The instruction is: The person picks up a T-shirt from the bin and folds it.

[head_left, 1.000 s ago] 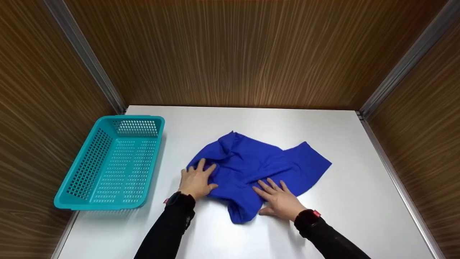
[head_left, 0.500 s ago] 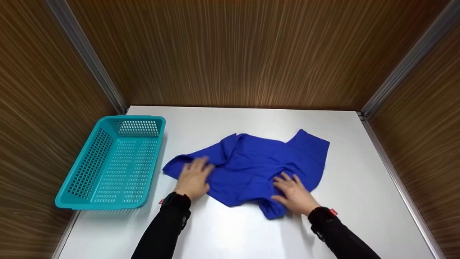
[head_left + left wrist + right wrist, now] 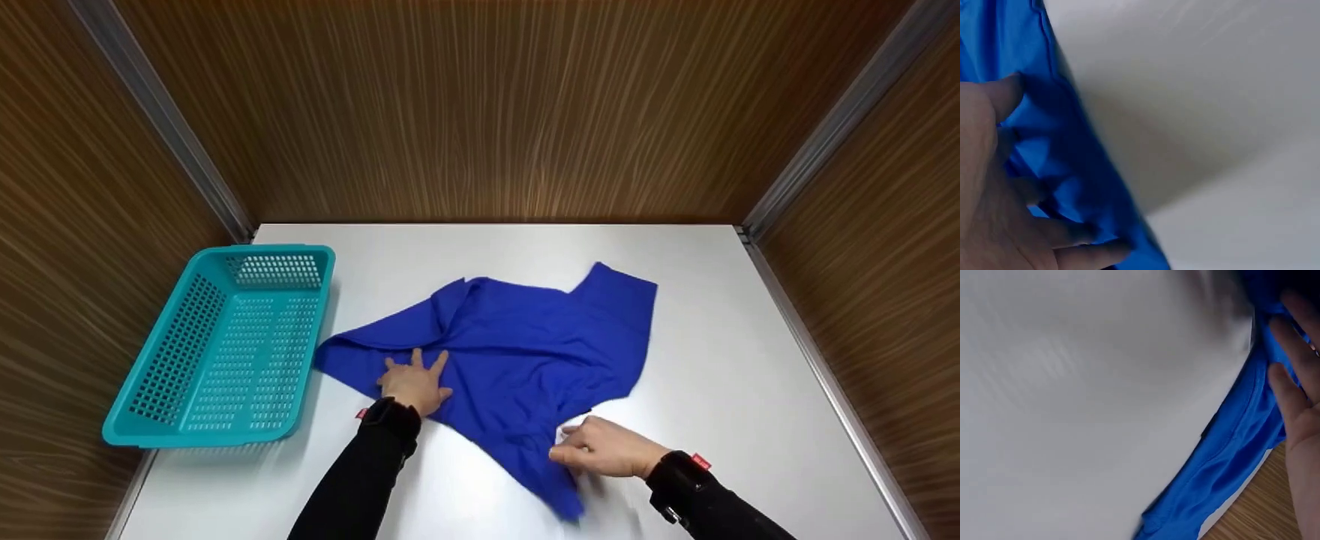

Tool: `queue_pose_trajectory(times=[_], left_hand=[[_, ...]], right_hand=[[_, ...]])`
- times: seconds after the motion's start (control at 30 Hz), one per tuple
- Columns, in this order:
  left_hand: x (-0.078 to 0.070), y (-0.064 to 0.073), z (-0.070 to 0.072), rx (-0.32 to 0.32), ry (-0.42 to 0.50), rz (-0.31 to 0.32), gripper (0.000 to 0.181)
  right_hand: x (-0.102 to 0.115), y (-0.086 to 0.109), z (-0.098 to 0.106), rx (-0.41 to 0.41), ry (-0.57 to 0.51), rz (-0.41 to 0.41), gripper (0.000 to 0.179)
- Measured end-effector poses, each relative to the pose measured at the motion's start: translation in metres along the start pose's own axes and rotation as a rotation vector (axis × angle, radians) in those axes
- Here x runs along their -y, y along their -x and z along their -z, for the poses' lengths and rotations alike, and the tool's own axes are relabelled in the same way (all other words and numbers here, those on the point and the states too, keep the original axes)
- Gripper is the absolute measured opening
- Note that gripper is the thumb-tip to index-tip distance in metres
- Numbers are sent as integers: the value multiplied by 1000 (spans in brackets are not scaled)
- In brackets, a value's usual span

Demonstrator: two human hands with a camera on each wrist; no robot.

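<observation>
A creased blue garment (image 3: 517, 360) lies spread across the white table, one squared end at the upper right and a narrow corner hanging toward the front. My left hand (image 3: 414, 382) presses on its left part with spread fingers; the left wrist view shows the fingertips on the cloth (image 3: 1072, 157) near its edge. At the garment's front right edge, my right hand (image 3: 607, 448) has its thumb and forefinger curled together and pinches the cloth. A seamed edge of the garment (image 3: 1224, 433) runs beside the fingers in the right wrist view.
A turquoise perforated basket (image 3: 319, 337) stands at the left of the table (image 3: 720, 420), with nothing in it. Wood-grain panels (image 3: 480, 112) enclose the back and both sides.
The garment has spread out to the left and toward the front, its front corner swung down. The right hand has moved lower and curled its fingers; the left stays on the cloth.
</observation>
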State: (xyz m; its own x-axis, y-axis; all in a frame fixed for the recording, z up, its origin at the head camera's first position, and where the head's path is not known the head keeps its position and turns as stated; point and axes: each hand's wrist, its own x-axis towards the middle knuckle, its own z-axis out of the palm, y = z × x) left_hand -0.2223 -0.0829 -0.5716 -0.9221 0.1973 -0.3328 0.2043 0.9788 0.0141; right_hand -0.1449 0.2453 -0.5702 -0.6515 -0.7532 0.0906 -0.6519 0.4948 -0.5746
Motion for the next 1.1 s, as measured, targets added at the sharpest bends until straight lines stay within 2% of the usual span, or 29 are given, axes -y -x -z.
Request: queue_pose_trajectory(times=[0.03,0.1,0.17,0.23,0.3,0.4,0.5,0.57,0.63,0.77,0.87,0.93,0.97,1.03,1.1], left_hand=[[0,0,1,-24,-16,-3,66],[2,-1,1,-96,-43,-29,65],[7,-1,-2,-170,-39,-59,65],[13,-1,-5,-207,-3,-75,69],[19,-2,-9,-189,48,-82,78],[25,-1,-9,-91,130,-65,94],[27,1,-8,13,156,-47,106],[26,2,-6,48,133,-46,111],[24,4,-5,44,108,-63,112],[26,5,-6,-48,79,-140,108],[32,6,-9,-102,88,-186,105],[37,8,-9,-88,106,-201,108],[39,10,-8,-75,117,-207,110],[42,12,-6,-29,129,-224,115],[45,14,-4,28,123,-245,119]], right_hand=[[0,1,-1,-2,-3,-42,42],[-6,4,-5,-81,62,-94,41],[-14,5,-11,-204,211,-73,30],[-21,6,-17,-285,351,-37,21],[-26,7,-23,-276,473,-1,32],[-30,10,-28,-177,571,2,55],[-35,14,-25,-129,636,-79,50],[-39,16,-18,-160,650,-169,43],[-44,18,-9,-198,665,-248,35],[-51,26,6,-304,728,-380,17],[-53,33,10,-416,761,-440,10],[-51,37,8,-489,715,-425,13],[-49,38,6,-498,667,-399,16],[-40,39,-1,-446,551,-315,23],[-29,39,-12,-317,464,-229,35]])
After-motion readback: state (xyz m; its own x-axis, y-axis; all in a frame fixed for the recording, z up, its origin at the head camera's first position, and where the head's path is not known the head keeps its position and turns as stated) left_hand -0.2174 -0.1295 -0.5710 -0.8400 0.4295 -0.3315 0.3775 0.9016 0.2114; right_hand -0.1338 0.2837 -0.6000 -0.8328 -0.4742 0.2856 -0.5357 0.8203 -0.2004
